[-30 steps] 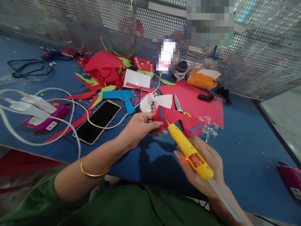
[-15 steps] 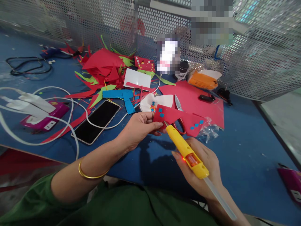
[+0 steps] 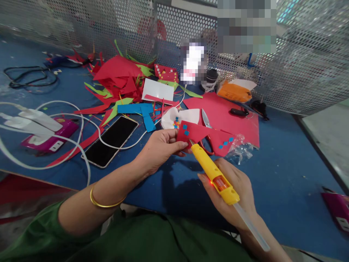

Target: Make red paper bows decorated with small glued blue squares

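Note:
Between thumb and fingers, my left hand [image 3: 160,147] pinches the left end of a red paper piece [image 3: 200,133] with small blue squares stuck at both ends. My right hand [image 3: 231,185] is wrapped round a yellow hot glue gun [image 3: 215,174]; a clear glue stick [image 3: 252,227] sticks out of its back and a red light glows on its side. The gun's nozzle is at the red paper, close to my left thumb; whether it touches cannot be made out. Scissors [image 3: 206,118] lie partly under the paper, beside a white dish-like piece [image 3: 170,117] holding tiny coloured bits.
Left of my hands lie a phone [image 3: 111,140], white cables and a purple power strip [image 3: 51,136]. Red and green paper scraps [image 3: 120,76] pile up behind. A large red sheet [image 3: 231,123], crumpled clear plastic [image 3: 241,149] and an orange packet [image 3: 234,91] are at the right. Perforated metal panels [image 3: 177,25] border the back.
Both hands keep nearly the same pose, with the glue gun's nozzle still by the paper. The whole view has shifted slightly.

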A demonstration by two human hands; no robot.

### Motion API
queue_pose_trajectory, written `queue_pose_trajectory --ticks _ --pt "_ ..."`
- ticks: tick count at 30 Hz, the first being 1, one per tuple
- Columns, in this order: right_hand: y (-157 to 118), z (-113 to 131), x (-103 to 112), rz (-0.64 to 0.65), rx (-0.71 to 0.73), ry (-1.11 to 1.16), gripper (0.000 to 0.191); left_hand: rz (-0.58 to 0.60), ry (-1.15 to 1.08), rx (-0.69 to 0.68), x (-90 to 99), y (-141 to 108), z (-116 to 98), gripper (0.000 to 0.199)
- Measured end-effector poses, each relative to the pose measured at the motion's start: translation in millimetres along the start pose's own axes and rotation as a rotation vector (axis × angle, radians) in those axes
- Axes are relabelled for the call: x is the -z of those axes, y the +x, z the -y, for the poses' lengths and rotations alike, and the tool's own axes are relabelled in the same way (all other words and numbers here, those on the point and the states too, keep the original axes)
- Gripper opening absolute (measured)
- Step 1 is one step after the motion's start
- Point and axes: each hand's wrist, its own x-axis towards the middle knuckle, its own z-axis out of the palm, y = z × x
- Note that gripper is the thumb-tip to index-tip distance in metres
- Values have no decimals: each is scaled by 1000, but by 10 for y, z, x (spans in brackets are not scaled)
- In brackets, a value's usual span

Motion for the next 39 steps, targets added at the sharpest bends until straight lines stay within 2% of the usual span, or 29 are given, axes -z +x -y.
queue_pose_trajectory --ticks 39 --pt "-47 -49 -37 -6 -32 -41 30 25 -44 -9 5 21 42 20"
